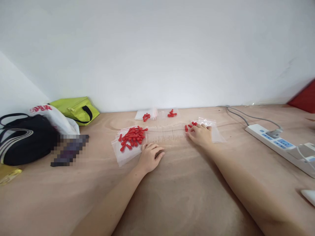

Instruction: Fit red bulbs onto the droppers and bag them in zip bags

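My left hand [150, 158] rests on the table, fingers loosely stretched and thumb apart, with nothing in it. Its fingertips are near the lower left end of a row of thin clear tubes [166, 133]. Left of it, a heap of red rubber bulbs [133, 136] lies on clear zip bags [123, 157]. My right hand [202, 134] reaches over a few more bulbs at the row's right end. Its thumb and forefinger close at a red bulb [186, 128]; the other fingers partly hide the bulbs and a clear bag [218, 135] beneath.
Behind the tubes lie two small groups of bulbs [146, 116] on bags. A power strip [275, 141] with grey cables stands at the right. A black bag [27, 141], a white plastic bag [59, 121], a lime-green bag [76, 109] and a blurred dark object [70, 151] occupy the left.
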Tool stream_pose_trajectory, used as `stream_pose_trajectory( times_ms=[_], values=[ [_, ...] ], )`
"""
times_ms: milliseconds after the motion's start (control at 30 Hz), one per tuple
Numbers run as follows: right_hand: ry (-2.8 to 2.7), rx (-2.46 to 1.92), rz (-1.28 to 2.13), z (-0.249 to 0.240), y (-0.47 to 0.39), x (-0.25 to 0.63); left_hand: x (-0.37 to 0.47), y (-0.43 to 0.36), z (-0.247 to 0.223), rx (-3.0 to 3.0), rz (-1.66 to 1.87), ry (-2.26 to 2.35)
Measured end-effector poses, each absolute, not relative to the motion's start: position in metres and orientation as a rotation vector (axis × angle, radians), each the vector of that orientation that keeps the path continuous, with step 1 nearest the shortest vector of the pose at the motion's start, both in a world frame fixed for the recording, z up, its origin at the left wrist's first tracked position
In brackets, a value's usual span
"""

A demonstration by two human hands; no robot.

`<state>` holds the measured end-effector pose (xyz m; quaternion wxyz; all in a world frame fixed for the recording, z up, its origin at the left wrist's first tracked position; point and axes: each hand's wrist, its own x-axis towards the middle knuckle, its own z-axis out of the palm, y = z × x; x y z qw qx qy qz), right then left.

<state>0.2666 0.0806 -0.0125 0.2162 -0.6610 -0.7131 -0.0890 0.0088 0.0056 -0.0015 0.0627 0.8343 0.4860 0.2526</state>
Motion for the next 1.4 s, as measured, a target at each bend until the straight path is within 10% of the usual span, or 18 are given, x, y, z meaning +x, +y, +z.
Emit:
stream_pose_trajectory(
  times_ms=[967, 1400],
  values=[
    [-2.257, -1.241, 0.0, -0.011, 0.019, 0.216, 0.002, 0.08, 0.023, 2.214, 0.273, 2.703],
    [-2.227, -1.268, 0.06, -0.012, 0.021, 0.222, 0.006, 0.02, 0.023, 2.644, 0.469, 1.83]
  ],
)
